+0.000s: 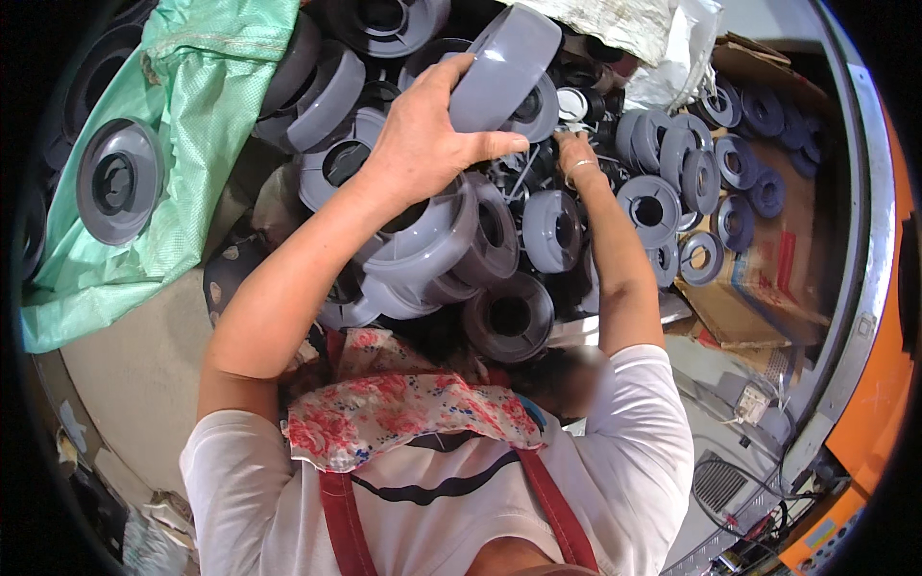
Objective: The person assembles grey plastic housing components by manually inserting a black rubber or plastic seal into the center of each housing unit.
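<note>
My left hand (423,134) is closed on the side of a large grey plastic ring (504,72), thumb stretched along its lower edge. The ring is held tilted above the pile. Farther right, my right hand (577,156) reaches in among small black plastic parts, its fingers bent together and partly hidden. What they grip does not show. A white round cap (572,104) lies just beyond those fingers. Below my hands sit several more grey flanged rings, one a wide glossy grey piece (423,240), another a darker grey ring (509,317) close to my body.
A green woven sack (221,115) lies at the left with a grey flanged disc (120,180) on it. At the right, a cardboard box (768,278) holds several small grey rings. White sacking (663,48) lies at the back. An orange machine (874,403) borders the right.
</note>
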Tool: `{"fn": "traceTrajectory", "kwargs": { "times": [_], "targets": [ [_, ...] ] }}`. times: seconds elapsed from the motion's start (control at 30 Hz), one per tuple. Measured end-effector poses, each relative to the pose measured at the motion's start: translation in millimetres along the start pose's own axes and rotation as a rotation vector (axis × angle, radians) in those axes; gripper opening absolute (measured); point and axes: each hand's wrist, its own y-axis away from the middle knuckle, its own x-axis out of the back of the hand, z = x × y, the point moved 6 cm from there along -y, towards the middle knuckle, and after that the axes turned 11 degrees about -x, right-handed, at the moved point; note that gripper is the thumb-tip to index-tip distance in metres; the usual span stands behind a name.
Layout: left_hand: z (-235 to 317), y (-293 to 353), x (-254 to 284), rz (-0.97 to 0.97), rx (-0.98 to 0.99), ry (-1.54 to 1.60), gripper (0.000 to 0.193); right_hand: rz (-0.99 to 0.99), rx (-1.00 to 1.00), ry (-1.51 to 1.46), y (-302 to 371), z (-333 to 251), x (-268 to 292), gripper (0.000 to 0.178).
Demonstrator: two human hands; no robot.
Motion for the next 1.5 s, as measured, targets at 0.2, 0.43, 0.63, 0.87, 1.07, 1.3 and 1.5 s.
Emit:
{"fn": "traceTrajectory", "kwargs": {
  "times": [0.2,0.43,0.63,0.87,1.07,1.3,1.5],
  "targets": [
    [-0.9,2.5,0.1,0.035,0.009,-0.010,0.082,0.070,0.028,0.021,9.1,-10.4,30.2,0.014],
    [-5.7,9.7,-12.3,0.071,0.290,0.504,0.041,-0.199,0.037,-1.772,72.8,-24.6,150.1,0.019],
    [12.5,23.9,-32.1,-0.121,0.438,1.196,0.021,0.221,0.032,-1.084,103.7,-57.7,207.1,0.033],
    [6.7,28.8,-27.3,-0.160,0.381,1.015,0.032,0.182,0.212,-0.582,143.2,-97.7,253.3,0.065],
    [12.5,33.8,-29.1,-0.216,0.407,1.026,0.037,0.086,0.269,-0.503,154.4,-106.0,253.9,0.085],
    [13.0,34.0,-30.0,-0.310,0.512,1.177,0.035,0.266,0.545,-0.330,165.9,-117.4,270.9,0.068],
    [17.3,30.4,-27.3,-0.096,0.330,1.023,0.039,-0.849,-0.335,-1.189,149.2,-76.9,190.4,0.058]
  ]
}}
